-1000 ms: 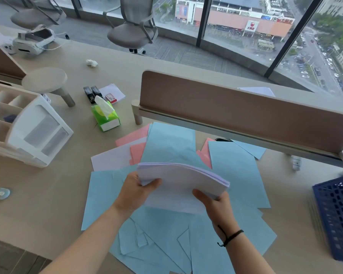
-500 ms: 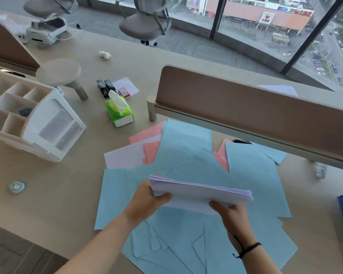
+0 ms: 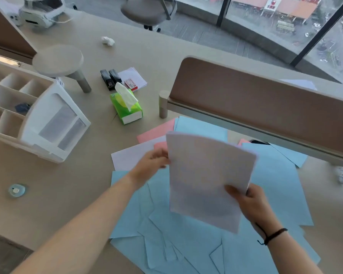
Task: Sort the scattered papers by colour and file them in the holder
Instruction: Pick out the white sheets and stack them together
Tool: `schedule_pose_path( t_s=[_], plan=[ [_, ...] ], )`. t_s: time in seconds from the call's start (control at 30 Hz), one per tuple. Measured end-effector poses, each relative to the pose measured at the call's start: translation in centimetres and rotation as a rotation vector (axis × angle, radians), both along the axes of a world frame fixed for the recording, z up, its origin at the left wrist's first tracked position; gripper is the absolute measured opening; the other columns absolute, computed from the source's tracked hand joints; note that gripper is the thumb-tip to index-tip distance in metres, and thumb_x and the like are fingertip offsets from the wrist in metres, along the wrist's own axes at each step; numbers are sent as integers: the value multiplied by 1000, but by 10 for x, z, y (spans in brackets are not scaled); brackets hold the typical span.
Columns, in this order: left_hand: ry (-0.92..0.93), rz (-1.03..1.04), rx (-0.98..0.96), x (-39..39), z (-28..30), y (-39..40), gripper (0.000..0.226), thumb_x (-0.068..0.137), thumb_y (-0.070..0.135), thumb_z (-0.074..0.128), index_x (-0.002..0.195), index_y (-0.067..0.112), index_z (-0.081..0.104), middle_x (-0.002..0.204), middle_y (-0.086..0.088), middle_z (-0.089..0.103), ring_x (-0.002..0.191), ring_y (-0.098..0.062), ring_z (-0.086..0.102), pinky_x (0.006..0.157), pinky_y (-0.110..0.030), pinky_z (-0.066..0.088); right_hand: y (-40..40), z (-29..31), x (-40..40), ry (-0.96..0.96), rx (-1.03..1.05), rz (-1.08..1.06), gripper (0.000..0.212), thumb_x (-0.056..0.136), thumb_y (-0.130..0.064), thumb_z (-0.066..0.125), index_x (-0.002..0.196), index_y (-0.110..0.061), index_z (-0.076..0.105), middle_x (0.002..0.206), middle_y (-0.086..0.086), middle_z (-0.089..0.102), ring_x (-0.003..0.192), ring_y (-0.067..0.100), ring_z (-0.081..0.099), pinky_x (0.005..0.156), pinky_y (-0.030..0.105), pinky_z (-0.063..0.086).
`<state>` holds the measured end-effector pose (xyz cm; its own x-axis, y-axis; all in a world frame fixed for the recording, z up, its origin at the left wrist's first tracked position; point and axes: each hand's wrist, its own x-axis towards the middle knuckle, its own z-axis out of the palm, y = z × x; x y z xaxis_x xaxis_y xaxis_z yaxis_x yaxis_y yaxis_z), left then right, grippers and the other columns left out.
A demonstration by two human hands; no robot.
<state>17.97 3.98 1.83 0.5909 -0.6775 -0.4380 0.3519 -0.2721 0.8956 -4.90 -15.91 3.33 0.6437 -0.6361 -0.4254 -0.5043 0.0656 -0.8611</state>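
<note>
One white paper stack (image 3: 208, 180) held upright above the scattered sheets, right hand (image 3: 251, 204) fingers closed on its near right corner, left hand (image 3: 151, 165) fingers curled at its left edge. Beneath on the worktop (image 3: 48, 194): many blue sheets (image 3: 275, 194), three pink patches (image 3: 156, 131), one white sheet (image 3: 131, 157). Far left: one white organiser (image 3: 38, 115), one green tissue box (image 3: 127, 107), two black staplers (image 3: 110, 79).

Beige desk (image 3: 48, 194), brown divider (image 3: 265, 107), grey chair (image 3: 147, 8), window (image 3: 275, 20)
</note>
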Motion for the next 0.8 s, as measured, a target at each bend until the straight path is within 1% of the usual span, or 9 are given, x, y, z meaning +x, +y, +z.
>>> schedule_pose_path(
  t_s=[0.07, 0.17, 0.23, 0.33, 0.43, 0.5, 0.57, 0.7, 0.8],
  plan=[
    [-187, 99, 292, 41, -29, 9, 18, 89, 22, 67, 106, 17, 65, 106, 4, 67, 107, -19, 62, 91, -34, 44, -4, 7, 12, 0, 51, -52, 10, 90, -5, 68, 81, -3, 74, 79, 7, 76, 70, 22, 68, 68, 41, 56],
    [-443, -15, 804, 90, -73, 33, 65, 82, 44, 73, 135, 14, 52, 138, -8, 53, 131, -28, 46, 107, -37, 39, -5, 7, 22, 37, 200, -140, 8, 91, -5, 65, 93, -4, 73, 85, 13, 78, 70, 30, 73, 68, 43, 61],
    [-556, -145, 958, 108, -91, 42, 84, 71, 54, 78, 139, 15, 48, 142, -12, 47, 132, -32, 42, 110, -40, 36, -5, -4, 22, 82, 343, -205, 11, 92, -4, 63, 100, 0, 70, 91, 17, 78, 74, 33, 74, 67, 43, 62],
    [-644, -186, 1024, 117, -95, 39, 93, 56, 69, 79, 132, 25, 51, 135, -7, 49, 128, -30, 42, 106, -43, 39, 0, -27, 19, 163, 574, -283, 20, 94, -5, 60, 111, 3, 67, 99, 22, 76, 78, 36, 75, 69, 47, 62],
    [-666, -284, 1105, 118, -89, 28, 75, 57, 73, 76, 115, 27, 63, 127, -5, 57, 126, -29, 46, 100, -40, 41, 8, -46, 11, 192, 720, -358, 23, 96, -3, 55, 117, 3, 64, 100, 24, 75, 74, 35, 75, 67, 50, 63],
    [-640, -348, 1110, 120, -87, 25, 54, 64, 73, 71, 88, 25, 68, 113, -5, 65, 113, -29, 54, 85, -36, 45, 13, -55, 6, 195, 736, -386, 27, 96, -3, 55, 121, 3, 63, 108, 25, 73, 83, 36, 73, 78, 52, 61],
    [-596, -374, 1052, 120, -87, 25, 53, 72, 72, 65, 74, 19, 58, 95, -6, 68, 87, -26, 59, 62, -31, 40, 19, -60, 2, 186, 726, -404, 26, 95, -3, 56, 120, 3, 64, 110, 24, 73, 86, 35, 72, 80, 50, 60],
    [-539, -368, 876, 108, -78, 23, 40, 82, 50, 71, 93, 15, 54, 93, -3, 56, 86, -25, 52, 64, -32, 37, 25, -62, -1, 179, 713, -424, 28, 95, -3, 58, 121, 1, 64, 112, 23, 73, 92, 36, 72, 75, 46, 62],
    [-539, -320, 723, 97, -57, 19, 37, 85, 31, 72, 63, 14, 47, 69, -3, 50, 72, -25, 48, 54, -31, 30, 27, -59, -2, 182, 705, -429, 27, 95, -3, 58, 122, 1, 63, 113, 23, 73, 100, 39, 69, 89, 51, 56]
  ],
)
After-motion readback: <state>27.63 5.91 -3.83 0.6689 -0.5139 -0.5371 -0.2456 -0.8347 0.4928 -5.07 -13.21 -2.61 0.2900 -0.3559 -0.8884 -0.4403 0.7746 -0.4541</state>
